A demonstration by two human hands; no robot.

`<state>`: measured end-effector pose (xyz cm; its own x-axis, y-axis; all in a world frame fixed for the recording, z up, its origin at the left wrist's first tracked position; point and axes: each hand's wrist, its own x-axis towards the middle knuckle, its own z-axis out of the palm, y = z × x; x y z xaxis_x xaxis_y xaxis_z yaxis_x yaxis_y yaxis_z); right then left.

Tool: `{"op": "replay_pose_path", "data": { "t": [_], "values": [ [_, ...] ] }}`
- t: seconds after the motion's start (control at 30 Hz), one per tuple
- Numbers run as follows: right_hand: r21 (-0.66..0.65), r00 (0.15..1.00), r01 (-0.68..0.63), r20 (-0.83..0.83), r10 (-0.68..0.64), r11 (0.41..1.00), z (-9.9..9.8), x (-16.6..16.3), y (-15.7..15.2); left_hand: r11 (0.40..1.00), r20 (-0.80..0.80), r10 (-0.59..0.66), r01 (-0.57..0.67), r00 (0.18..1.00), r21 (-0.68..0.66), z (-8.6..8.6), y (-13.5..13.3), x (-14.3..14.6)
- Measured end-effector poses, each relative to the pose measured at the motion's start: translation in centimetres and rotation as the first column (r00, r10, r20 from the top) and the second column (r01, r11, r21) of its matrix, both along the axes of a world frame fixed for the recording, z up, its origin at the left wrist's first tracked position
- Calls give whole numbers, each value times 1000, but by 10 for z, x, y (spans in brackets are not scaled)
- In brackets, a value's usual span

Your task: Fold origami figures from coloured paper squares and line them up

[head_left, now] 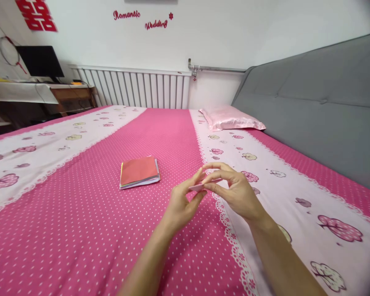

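Pinching a small pink paper [196, 188] between them, the left hand [182, 202] and the right hand [241, 192] meet above the bedsheet [92, 213], fingertips drawn close on its edges. Much of the paper is hidden behind the fingers, so I cannot tell whether it is folded or flat. A stack of paper [139, 170], red sheet on top, lies on the bedsheet beyond the left hand and to its left, well apart from both hands. A thin piece like this could crease in the wrong place if the two grips pressed unevenly, or slip if one pinch loosened. Dropped, it might be hard to spot against the pink cloth, being close in colour.
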<state>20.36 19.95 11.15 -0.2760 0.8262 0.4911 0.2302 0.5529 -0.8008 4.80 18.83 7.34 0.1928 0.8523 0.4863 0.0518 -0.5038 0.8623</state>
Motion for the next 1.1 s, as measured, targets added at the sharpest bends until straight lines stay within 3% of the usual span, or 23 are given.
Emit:
{"op": "replay_pose_path", "data": {
  "t": [0.17,0.3,0.4,0.47,0.7,0.87,1.1],
  "values": [
    [14,999,8,-36,-8,1000,-3,-6,1,997,-42,71,-70,997,37,-9,4,4],
    [-234,953,-23,-298,-49,972,-4,-12,1,972,27,180,-182,983,145,-14,8,-3],
    [-434,880,-132,-466,-96,891,-5,-16,1,939,-14,251,-240,968,248,-17,10,-8],
    [-492,844,-232,-530,-78,839,-6,-18,0,911,-59,288,-254,956,324,-18,10,-9],
    [-511,803,-320,-593,-58,798,-8,-18,1,867,-99,314,-243,944,434,-11,6,-5],
    [-551,779,-362,-622,-80,752,-7,-18,2,868,-93,331,-264,939,420,-12,5,-1],
    [-563,804,-359,-592,-59,744,-11,-22,1,863,-68,345,-288,936,415,-14,6,2]
  ]
}}
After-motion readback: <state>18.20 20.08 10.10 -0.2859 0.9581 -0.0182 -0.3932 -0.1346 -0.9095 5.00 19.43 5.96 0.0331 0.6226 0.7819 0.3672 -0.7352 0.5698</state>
